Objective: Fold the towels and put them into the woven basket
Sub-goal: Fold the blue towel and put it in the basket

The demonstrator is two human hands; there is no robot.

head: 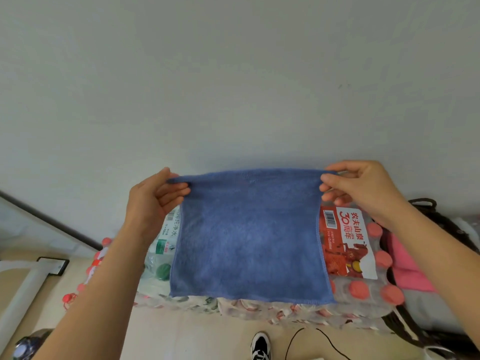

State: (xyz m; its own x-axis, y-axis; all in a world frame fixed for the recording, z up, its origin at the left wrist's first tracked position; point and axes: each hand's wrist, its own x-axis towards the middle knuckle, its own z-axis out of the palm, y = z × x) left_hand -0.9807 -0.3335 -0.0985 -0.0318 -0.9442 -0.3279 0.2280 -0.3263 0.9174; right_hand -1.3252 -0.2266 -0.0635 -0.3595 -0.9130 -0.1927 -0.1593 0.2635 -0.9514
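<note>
Wall (pixel 233 74), pale, fills the far field. Bottled-water packs (pixel 348 245) are stacked below it. Blue towel (pixel 249 237) hangs flat and unfolded in front of the packs, held up by its top corners. Dark woven basket (pixel 426 203) sits at the right with pink cloth inside, apart from the towel. Left hand (pixel 153 201) pinches the left corner and right hand (pixel 363 188) the right, fingers curled. Risk: a light pinch slips while folding, so a corner drops and the edges misalign.
</note>
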